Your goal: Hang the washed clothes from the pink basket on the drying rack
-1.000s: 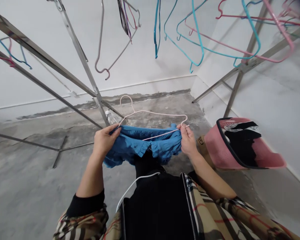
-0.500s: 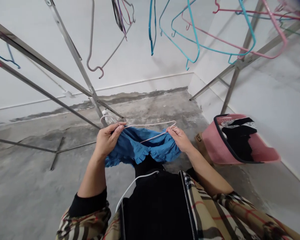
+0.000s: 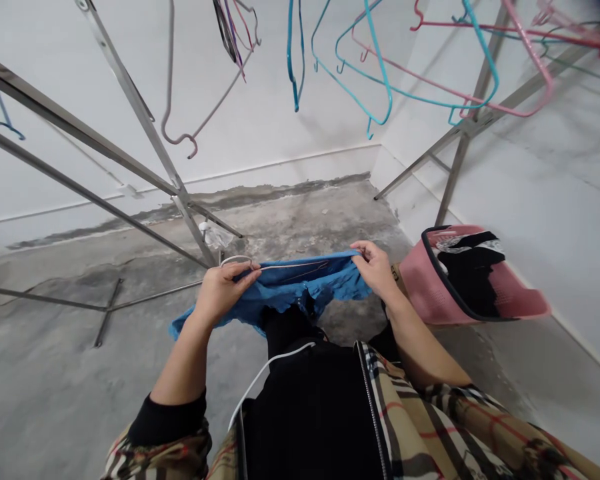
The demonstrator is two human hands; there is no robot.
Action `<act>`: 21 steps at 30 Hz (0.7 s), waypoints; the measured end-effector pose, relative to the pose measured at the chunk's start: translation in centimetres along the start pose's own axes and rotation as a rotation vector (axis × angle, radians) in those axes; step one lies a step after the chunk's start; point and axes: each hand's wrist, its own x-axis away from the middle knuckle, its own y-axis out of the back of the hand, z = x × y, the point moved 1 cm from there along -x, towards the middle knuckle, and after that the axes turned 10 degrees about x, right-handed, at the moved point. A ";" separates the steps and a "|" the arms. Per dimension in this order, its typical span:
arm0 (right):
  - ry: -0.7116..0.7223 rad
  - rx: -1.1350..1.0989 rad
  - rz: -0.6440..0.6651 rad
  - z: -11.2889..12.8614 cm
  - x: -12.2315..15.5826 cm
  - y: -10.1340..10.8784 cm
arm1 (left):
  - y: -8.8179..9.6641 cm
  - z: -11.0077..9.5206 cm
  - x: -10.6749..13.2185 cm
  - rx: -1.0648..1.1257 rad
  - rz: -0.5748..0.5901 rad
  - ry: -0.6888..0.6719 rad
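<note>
A blue ruffled garment (image 3: 280,293) is stretched between my two hands in front of my legs. My left hand (image 3: 225,290) is closed near the hook end of a pale clothes hanger (image 3: 295,265), pinching it together with the garment's edge. The hanger's far end reaches inside the garment's opening; its lower bar is mostly hidden by cloth. My right hand (image 3: 375,267) pinches the garment's upper edge at the right, and no part of the hanger shows in its fingers.
A pink laundry basket (image 3: 440,287) with dark and white clothes stands on the right. Several hangers (image 3: 380,67) in blue and pink hang overhead. A metal rack frame (image 3: 180,190) crosses the left side, and a clear plastic bag (image 3: 215,235) lies by its leg.
My right hand has let go of the hanger's end and now holds the garment's edge. The hanger's right end has gone into the garment, and the cloth is pulled straighter.
</note>
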 end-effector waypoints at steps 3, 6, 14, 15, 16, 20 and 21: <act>0.067 0.052 0.143 1.0 0.6 0.6 | -0.8 0.1 0.0 -0.037 -0.070 -0.022; 0.139 0.140 0.306 1.6 0.8 1.4 | -1.4 -0.4 -0.1 0.081 -0.118 -0.082; 0.265 0.213 0.228 1.3 -0.9 2.9 | -1.6 -1.8 -1.0 0.168 -0.150 -0.149; 0.281 0.232 0.222 1.4 -1.1 3.1 | -1.6 -1.9 -1.1 0.163 -0.134 -0.152; 0.290 0.247 0.223 1.4 -1.3 3.2 | -1.6 -2.0 -1.1 0.159 -0.124 -0.153; 0.248 0.240 0.248 1.0 -1.5 3.0 | -1.6 -2.4 -1.1 0.140 -0.115 -0.130; 0.231 0.236 0.256 0.7 -1.5 2.8 | -1.6 -2.4 -1.0 0.134 -0.111 -0.131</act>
